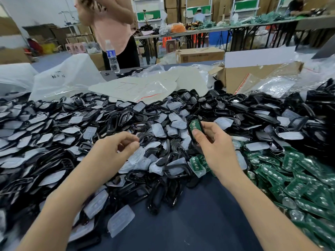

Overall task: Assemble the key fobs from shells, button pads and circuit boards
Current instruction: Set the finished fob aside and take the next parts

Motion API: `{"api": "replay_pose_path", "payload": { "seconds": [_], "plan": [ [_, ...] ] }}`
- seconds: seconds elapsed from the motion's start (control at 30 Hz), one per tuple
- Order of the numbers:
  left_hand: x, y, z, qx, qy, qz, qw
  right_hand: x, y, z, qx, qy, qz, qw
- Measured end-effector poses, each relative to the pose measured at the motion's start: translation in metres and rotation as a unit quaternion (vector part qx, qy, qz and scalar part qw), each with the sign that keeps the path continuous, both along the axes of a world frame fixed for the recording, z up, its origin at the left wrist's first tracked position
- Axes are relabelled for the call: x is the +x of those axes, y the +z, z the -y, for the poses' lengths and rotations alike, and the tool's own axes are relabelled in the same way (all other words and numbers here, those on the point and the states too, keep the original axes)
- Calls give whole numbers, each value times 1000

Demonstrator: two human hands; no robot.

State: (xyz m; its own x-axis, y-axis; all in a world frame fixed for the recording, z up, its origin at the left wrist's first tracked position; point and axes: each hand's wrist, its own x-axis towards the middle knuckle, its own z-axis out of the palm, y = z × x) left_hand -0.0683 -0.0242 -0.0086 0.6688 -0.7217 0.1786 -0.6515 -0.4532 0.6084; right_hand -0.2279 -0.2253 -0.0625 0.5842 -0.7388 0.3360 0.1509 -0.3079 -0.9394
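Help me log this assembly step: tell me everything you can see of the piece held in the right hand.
The half-built fob is a glossy black plastic shell with a green circuit board seated inside. Pale round contacts show in a row, facing the camera. It is held roughly upright above the pile of shells. The right hand grips it, thumb pressing the board's lower end, fingers wrapped along its right edge.

I see a white painted wall at left, stacked brown cardboard boxes behind long grey folding tables, and pink plastic stools on grey floor.
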Motion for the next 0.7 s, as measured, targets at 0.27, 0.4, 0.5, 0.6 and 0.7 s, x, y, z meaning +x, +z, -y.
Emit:
{"api": "replay_pose_path", "payload": {
  "seconds": [0.27,0.4,0.5,0.6,0.7],
  "plan": [
    [-14,-23,15,153,-42,98,983,0,-4,1,5,-12,-5,1000],
    [-16,-33,24,134,-26,91,986,0,-4,1,3,-19,-9,1000],
    [-13,-35,24,109,-44,76,990,0,-4,3,17,-23,-5,1000],
    [-8,-34,21,103,-45,52,992,0,-4,3,20,-31,-4,999],
    [-2,-33,19,108,-44,30,993,0,-4,3,22,-36,-3,999]
  ]
}}
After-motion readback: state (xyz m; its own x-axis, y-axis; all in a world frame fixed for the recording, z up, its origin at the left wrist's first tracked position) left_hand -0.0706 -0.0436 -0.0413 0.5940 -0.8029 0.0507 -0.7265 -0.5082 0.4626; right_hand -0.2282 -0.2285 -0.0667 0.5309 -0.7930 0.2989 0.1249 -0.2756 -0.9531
